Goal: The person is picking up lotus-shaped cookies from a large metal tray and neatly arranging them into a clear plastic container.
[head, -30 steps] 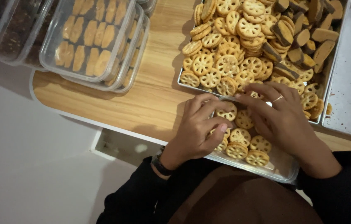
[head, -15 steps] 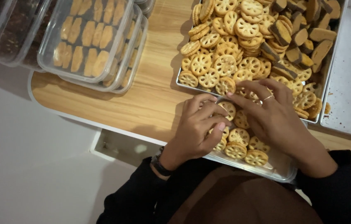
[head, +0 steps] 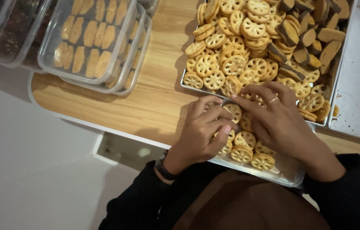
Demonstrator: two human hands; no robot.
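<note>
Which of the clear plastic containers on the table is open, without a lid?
The clear container at the table's near edge, under both hands and part-filled with round lattice cookies. The stacked containers at far left all have lids on.

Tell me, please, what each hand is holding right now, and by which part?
The left hand pinches a round lattice cookie by its rim; the right hand touches it from the other side, over the clear container.

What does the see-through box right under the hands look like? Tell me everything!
The clear plastic box is shallow with rounded corners and looks shiny. It lies flat at the near edge of the wooden table, lid off, partly filled with round golden wheel-shaped cookies packed in rows. The left hand and right hand rest over it, their fingers on cookies inside.
</note>
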